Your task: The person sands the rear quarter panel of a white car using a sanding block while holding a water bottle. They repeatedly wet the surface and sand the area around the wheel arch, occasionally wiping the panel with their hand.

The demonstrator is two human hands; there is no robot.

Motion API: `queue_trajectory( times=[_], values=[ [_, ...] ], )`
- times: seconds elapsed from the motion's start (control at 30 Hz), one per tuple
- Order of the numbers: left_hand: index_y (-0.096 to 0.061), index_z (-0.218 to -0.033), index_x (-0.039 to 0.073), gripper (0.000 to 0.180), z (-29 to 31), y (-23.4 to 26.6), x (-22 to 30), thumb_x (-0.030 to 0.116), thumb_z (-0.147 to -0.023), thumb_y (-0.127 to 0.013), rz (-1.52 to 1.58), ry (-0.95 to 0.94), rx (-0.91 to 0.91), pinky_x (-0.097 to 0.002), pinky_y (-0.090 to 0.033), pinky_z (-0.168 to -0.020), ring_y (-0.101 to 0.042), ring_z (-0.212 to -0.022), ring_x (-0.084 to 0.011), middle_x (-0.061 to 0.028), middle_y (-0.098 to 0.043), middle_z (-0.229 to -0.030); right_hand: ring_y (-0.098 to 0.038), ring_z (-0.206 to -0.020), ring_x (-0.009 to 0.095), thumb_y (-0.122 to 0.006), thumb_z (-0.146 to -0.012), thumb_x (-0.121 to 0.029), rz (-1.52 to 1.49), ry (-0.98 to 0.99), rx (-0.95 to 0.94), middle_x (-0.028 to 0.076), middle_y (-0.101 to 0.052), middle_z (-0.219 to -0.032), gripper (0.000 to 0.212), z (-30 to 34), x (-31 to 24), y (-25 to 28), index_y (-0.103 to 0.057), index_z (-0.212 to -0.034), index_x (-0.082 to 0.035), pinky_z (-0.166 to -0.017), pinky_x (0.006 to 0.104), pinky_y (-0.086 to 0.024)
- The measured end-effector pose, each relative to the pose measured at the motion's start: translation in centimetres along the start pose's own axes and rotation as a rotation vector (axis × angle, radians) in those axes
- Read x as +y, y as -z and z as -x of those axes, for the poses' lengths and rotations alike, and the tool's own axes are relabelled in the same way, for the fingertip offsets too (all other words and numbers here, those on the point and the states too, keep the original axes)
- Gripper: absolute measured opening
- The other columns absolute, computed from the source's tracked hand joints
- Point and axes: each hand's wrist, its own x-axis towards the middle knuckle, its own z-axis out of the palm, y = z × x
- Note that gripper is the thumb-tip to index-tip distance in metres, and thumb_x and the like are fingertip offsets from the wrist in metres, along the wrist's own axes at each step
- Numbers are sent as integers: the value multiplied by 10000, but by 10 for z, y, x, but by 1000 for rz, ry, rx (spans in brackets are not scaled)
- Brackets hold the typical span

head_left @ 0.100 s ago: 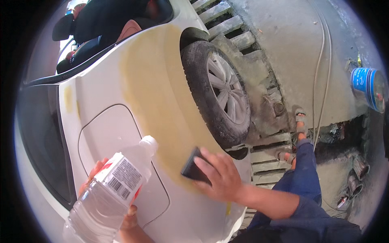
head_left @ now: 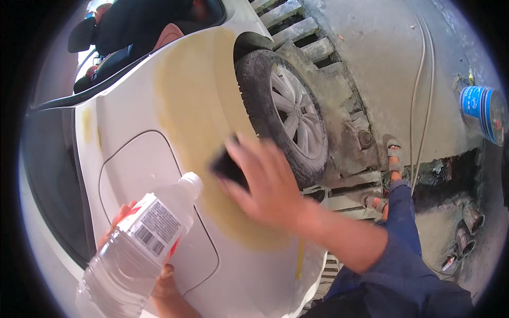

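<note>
My left hand is wrapped round a clear plastic bottle with a white cap and a white-and-red label. The bottle tilts, its capped end toward the upper right, in front of the car's square fuel flap. In my right hand is a dark sanding block, blurred by motion. It lies against the pale yellow filler patch on the white car's rear side panel, close to the wheel arch. Its underside is hidden.
To the right of the panel is the car's wheel, beside slatted floor grating. A hose crosses the concrete. A blue-labelled bucket stands at far right, above several metal cans. My sandalled feet are below the wheel.
My right hand has slid the sanding block up and left across the filler patch. The bottle in my left hand has shifted slightly left and down.
</note>
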Motion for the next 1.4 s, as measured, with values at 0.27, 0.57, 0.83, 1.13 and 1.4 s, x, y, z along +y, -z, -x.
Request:
queue_trajectory(
  times=[0.27, 0.57, 0.83, 1.13, 1.4],
  values=[
    [-338, -1428, 15, 1177, 1, 10, -6, 743, -626, -799, 43, 35, -68, -463, -484, -1029, -544, -1228, -342, -224, -507, -1346, -506, -1147, 367, -760, -802, -268, -46, -29, -78, 178, -485, -1399, 695, 59, -17, 5, -467, -1396, -56, -923, 479, -436],
    [-357, -1446, -6, 1074, 2, 21, -24, 609, -688, -805, 128, -31, -142, -470, -484, -1030, -527, -1255, -337, -183, -498, -1383, -519, -1105, 349, -737, -804, -317, -1, 11, -11, 149, -476, -1432, 684, 15, 3, 1, -473, -1393, -90, -931, 470, -422],
    [-334, -1472, 22, 1001, 8, 37, -33, 512, -730, -791, 217, -36, -179, -491, -476, -1045, -504, -1286, -342, -166, -472, -1423, -540, -1147, 339, -806, -748, -267, -137, -12, -181, 163, -482, -1432, 758, 158, -12, 32, -467, -1394, -64, -930, 442, -442],
    [-308, -1502, 55, 931, 8, 40, -39, 403, -776, -775, 301, -36, -240, -514, -468, -1061, -477, -1322, -347, -147, -443, -1467, -546, -1105, 335, -746, -813, -331, -34, 55, -1, 151, -490, -1419, 708, 33, 11, 5, -457, -1406, -73, -908, 442, -436],
    [-305, -1508, 63, 917, 5, 45, -32, 374, -782, -772, 285, 18, -269, -518, -468, -1061, -475, -1323, -342, -139, -440, -1471, -547, -1142, 328, -754, -813, -325, -191, 23, -159, 139, -477, -1445, 712, 182, -5, 34, -462, -1412, -75, -910, 463, -439]
  ],
)
